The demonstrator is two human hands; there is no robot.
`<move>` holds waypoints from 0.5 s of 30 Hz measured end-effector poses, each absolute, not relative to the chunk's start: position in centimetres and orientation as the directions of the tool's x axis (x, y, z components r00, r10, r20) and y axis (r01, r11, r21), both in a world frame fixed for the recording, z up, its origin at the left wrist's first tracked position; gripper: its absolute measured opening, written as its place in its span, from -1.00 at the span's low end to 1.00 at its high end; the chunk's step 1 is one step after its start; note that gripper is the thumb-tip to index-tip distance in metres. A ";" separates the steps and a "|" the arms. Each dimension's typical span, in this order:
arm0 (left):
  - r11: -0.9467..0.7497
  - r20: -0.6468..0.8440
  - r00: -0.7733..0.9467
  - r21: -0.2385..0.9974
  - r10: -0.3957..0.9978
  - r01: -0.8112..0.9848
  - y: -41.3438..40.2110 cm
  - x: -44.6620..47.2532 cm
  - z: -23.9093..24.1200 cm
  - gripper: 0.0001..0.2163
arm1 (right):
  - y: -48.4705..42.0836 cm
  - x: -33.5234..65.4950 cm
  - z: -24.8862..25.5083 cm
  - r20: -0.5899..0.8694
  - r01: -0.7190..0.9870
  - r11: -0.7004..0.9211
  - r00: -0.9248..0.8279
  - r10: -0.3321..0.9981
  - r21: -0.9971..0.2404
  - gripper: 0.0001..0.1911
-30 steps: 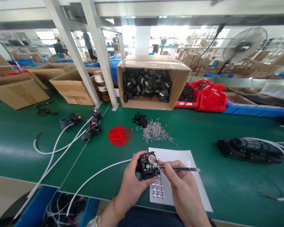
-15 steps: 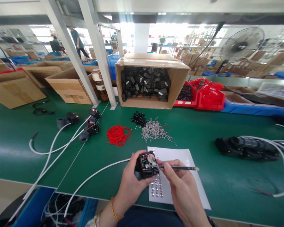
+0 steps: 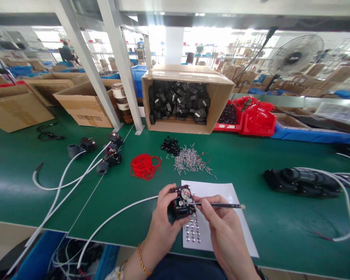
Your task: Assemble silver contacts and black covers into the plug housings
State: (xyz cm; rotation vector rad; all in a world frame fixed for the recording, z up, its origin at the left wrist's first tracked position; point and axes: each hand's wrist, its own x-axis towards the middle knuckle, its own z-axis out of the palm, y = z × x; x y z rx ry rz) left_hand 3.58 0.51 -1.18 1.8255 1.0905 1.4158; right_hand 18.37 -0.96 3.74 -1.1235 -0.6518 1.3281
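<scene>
Basically, the module (image 3: 182, 200) is gripped by the left hand (image 3: 163, 223), and the right hand's (image 3: 223, 231) pinched tool (image 3: 218, 205) is pointed leftward into it.

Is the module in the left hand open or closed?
Open: the module in the left hand faces up with its insides bare, no cover on.

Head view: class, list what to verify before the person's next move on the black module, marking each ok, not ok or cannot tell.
1. Left hand grips the black module: ok.
2. Right hand holds the thin tool like a pen: ok.
3. Tool tip reaches the module's open face: ok.
4. White sheet with silver dots lies under the hands: ok.
5. Tip carries a part: cannot tell.
6. White cable trails left, away from the tool: ok.
</scene>
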 end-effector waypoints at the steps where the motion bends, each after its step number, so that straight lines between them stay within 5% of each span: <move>1: -0.508 0.497 0.111 0.820 0.861 0.263 0.5 3.6 -1.2 -0.53 | -1.0 18.3 3.7 -0.216 -0.418 -0.123 0.183 0.959 -0.900 -0.74; 10: -0.513 0.470 0.206 0.784 0.858 0.350 0.2 3.3 -0.8 -0.67 | -0.8 18.2 3.8 -0.157 -0.318 -0.080 0.223 0.962 -0.945 -0.77; 15: -0.535 0.497 0.199 0.766 0.844 0.356 0.4 3.2 -1.0 -0.63 | -2.7 17.7 4.7 0.310 0.151 0.276 0.304 0.901 -0.949 -0.95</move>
